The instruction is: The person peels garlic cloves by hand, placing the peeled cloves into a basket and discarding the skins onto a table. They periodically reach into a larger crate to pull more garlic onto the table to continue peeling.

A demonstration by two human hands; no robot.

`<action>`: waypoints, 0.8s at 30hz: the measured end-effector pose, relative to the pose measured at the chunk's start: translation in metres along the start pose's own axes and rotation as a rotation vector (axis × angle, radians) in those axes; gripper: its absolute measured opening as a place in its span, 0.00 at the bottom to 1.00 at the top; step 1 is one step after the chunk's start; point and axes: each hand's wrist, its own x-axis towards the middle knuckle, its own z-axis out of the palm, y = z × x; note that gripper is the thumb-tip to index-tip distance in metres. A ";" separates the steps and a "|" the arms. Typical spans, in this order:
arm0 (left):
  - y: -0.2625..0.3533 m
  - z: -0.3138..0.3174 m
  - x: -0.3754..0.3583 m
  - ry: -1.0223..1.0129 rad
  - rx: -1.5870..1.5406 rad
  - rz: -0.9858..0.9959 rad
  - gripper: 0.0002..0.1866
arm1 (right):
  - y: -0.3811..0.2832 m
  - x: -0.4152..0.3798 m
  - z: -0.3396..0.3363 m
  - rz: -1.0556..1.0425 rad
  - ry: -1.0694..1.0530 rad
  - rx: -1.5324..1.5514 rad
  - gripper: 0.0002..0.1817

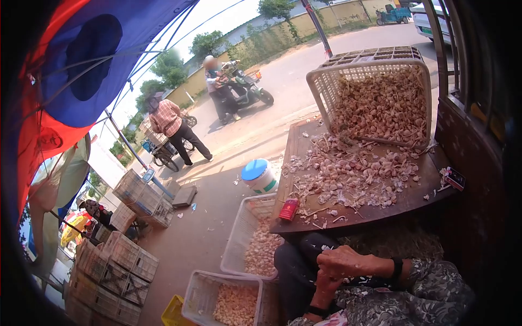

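My left hand (338, 262) and my right hand (327, 282) are together above my lap, fingers curled against each other. What they hold, if anything, is hidden. Past them, loose garlic cloves and peel (359, 174) are spread over the wooden table (293, 157). A white crate (321, 98) lies tipped on its side at the table's back, and garlic spills from its opening. On the table's left edge sits a red pack (289, 209). Left of my knees, two crates hold cloves: one (234, 244) farther off, one (190, 299) nearer.
A white bucket with a blue lid (259, 175) stands beyond the table's left edge. Crates (130, 261) are stacked at the lower left. A person in a checked shirt (166, 118) stands by a bicycle; another person (213, 81) is beside a green scooter (247, 92). A dark pack (454, 178) lies right.
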 end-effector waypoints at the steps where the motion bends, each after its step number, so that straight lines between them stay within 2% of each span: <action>1: 0.019 0.016 -0.011 -0.028 0.364 0.321 0.09 | -0.004 -0.001 0.001 0.040 -0.072 -0.174 0.07; 2: 0.031 0.024 -0.015 -0.056 0.730 0.641 0.10 | -0.007 -0.003 0.002 0.080 -0.140 -0.350 0.08; 3: 0.025 0.018 -0.011 -0.053 0.731 0.651 0.10 | -0.006 -0.005 0.004 0.080 -0.176 -0.371 0.11; 4: 0.020 0.013 -0.006 -0.074 -0.055 0.134 0.16 | -0.002 -0.007 0.006 0.076 -0.174 -0.377 0.11; 5: 0.013 0.009 -0.005 -0.083 -0.830 -0.409 0.29 | 0.003 -0.010 0.009 0.003 -0.145 -0.376 0.13; 6: 0.005 0.007 -0.006 -0.084 -0.833 -0.411 0.29 | 0.006 -0.013 0.011 -0.070 -0.116 -0.377 0.14; 7: 0.011 0.012 -0.010 -0.078 -0.728 -0.353 0.25 | 0.008 -0.016 0.012 -0.068 -0.117 -0.377 0.14; 9: 0.029 0.026 -0.020 -0.064 -0.517 -0.235 0.17 | 0.008 -0.018 0.013 -0.215 0.050 -0.388 0.17; 11: 0.038 0.033 -0.027 -0.047 -0.307 -0.119 0.13 | 0.008 -0.020 0.014 -0.188 0.008 -0.390 0.18; 12: 0.023 0.025 -0.018 -0.047 -0.309 -0.119 0.13 | 0.009 -0.021 0.013 -0.160 -0.031 -0.395 0.20; 13: -0.006 0.011 -0.005 -0.096 0.154 0.073 0.13 | 0.007 -0.022 0.013 -0.154 -0.036 -0.388 0.20; 14: -0.006 0.013 -0.001 -0.149 0.617 0.267 0.13 | 0.007 -0.020 0.011 -0.105 -0.093 -0.420 0.21; 15: -0.008 0.014 -0.006 -0.152 0.616 0.260 0.13 | 0.006 -0.021 0.010 -0.056 -0.148 -0.451 0.23; 17: 0.043 0.040 -0.022 -0.072 0.372 0.241 0.11 | 0.012 -0.024 0.012 -0.064 -0.139 -0.442 0.24; 18: 0.038 0.038 -0.019 -0.071 0.372 0.242 0.11 | 0.014 -0.025 0.012 -0.075 -0.130 -0.433 0.25; 20: 0.015 0.026 -0.006 -0.033 -0.286 -0.163 0.10 | 0.013 -0.026 0.009 -0.076 -0.134 -0.425 0.25; 21: -0.001 0.017 -0.001 -0.033 -0.287 -0.164 0.10 | 0.013 -0.026 0.008 -0.075 -0.136 -0.418 0.25; 22: -0.006 0.012 0.000 -0.173 -0.510 -0.144 0.10 | 0.013 -0.028 0.007 -0.073 -0.138 -0.417 0.25; 23: -0.013 0.008 0.000 -0.312 -0.734 -0.123 0.21 | 0.013 -0.030 0.007 -0.061 -0.140 -0.423 0.24; 24: -0.021 0.005 0.001 -0.310 -0.737 -0.123 0.21 | 0.013 -0.031 0.008 -0.052 -0.144 -0.428 0.23</action>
